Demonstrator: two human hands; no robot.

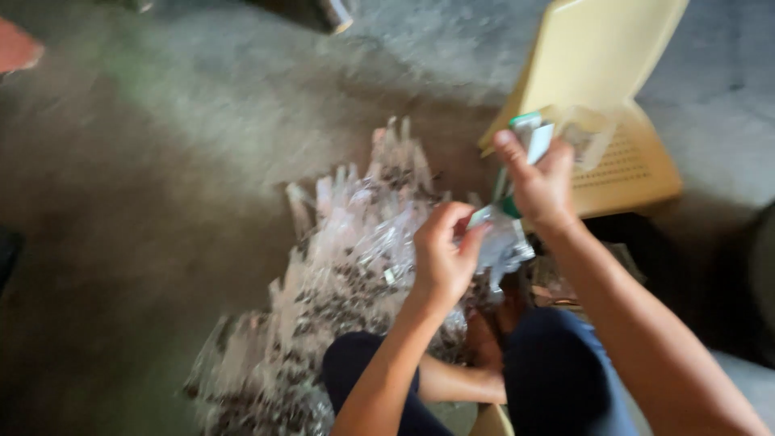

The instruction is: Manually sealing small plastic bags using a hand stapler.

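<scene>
- Nearest: knees in dark blue trousers [557, 379] at bottom edge, crowding the lower working space.
- Left hand [442, 257]: grip closed, fingers pinching a clear plastic packet [500, 242], held above the heap.
- Right hand [539, 182]: grip closed on a small white-and-green packet [534, 137], raised just above the left.
- Heap of clear plastic packets [339, 274] spread on concrete floor [161, 161], beneath both hands.
- Open floor to left; yellow plastic chair [605, 89] blocking far right.

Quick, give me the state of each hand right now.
Left hand: closed, pinching the lower end of a clear plastic packet.
Right hand: closed, gripping the packet's upper end with the white and green strip.
</scene>
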